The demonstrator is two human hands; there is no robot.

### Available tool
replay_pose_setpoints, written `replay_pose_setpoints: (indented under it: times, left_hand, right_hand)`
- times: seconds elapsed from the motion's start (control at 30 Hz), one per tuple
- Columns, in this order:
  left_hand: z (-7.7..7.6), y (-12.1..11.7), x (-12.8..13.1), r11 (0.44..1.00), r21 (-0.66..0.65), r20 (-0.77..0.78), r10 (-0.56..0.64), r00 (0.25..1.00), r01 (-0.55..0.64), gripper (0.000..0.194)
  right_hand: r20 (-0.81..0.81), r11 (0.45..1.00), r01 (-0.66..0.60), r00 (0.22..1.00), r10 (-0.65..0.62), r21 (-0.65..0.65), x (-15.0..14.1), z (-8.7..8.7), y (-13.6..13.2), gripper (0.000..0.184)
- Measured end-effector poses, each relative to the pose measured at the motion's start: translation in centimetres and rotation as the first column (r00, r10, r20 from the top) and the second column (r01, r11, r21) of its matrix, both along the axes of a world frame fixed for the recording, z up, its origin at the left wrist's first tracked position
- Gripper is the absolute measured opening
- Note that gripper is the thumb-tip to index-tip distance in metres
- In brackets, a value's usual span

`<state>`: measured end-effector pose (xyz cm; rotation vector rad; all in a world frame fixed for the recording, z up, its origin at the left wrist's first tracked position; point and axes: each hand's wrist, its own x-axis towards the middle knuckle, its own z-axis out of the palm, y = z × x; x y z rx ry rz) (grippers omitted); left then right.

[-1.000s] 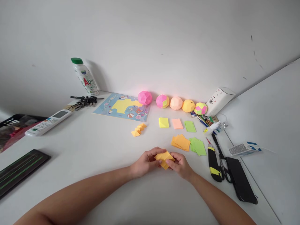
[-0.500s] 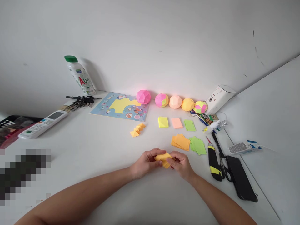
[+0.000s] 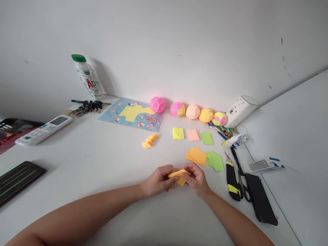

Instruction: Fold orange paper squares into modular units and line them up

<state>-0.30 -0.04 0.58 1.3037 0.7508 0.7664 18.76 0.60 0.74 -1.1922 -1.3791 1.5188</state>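
Orange note paper [image 3: 176, 173], partly folded, is resting between two hands above the white table [image 3: 115, 164], nearer the wearer than the fan of loose orange sheets [image 3: 196, 156] and slightly to its left. Beyond that fan, a row of faceted paper balls [image 3: 192, 112] is lining the wall; green sheets [image 3: 216, 161] are lying just to its right, and small folded orange pieces [image 3: 150, 140] are sitting well to its left.

The left hand [image 3: 159, 180] is pinching the paper's left side and the right hand [image 3: 198, 181] its right, both grips closing narrowly to the paper's thickness. The left thumb [image 3: 172, 180] and right thumb [image 3: 186, 177] are pressing its near face; the fingers behind are mostly hiding, so their exact hold cannot be told.

Handling these layers well is probably calling for light, even pressure, with one hand steadying while the other is lining up edges before firming any crease.
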Motion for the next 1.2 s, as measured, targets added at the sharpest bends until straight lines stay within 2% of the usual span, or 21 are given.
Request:
replay_pose_setpoints:
  times: [0.2,0.4,0.67,1.03,1.2]
  left_hand:
    - [0.25,-0.06,-0.11,1.0,-0.03,-0.045,-0.007,0.999,0.005,0.034]
    - [0.29,-0.09,-0.21,0.998,-0.068,-0.104,-0.02,0.994,0.013,0.037]
    - [0.57,0.02,-0.36,0.996,-0.08,-0.157,-0.041,0.987,0.029,0.038]
    - [0.62,0.04,-0.37,0.997,-0.065,-0.155,-0.061,0.986,0.052,0.041]
    - [0.73,0.1,-0.32,0.994,-0.102,-0.177,-0.052,0.983,0.034,0.043]
  right_hand:
    - [-0.003,0.998,-0.032,0.999,0.032,0.054,-0.01,0.01,0.33,0.02]
    - [0.021,1.0,-0.011,1.0,0.012,-0.004,-0.21,0.46,0.33,0.022]
    - [-0.027,0.999,-0.033,0.999,0.032,-0.018,-0.3,0.71,0.4,0.019]
    - [-0.058,0.997,-0.023,0.998,0.019,-0.073,-0.28,0.56,0.48,0.018]
    - [-0.034,0.998,0.01,0.999,-0.012,-0.062,-0.26,0.55,0.44,0.017]
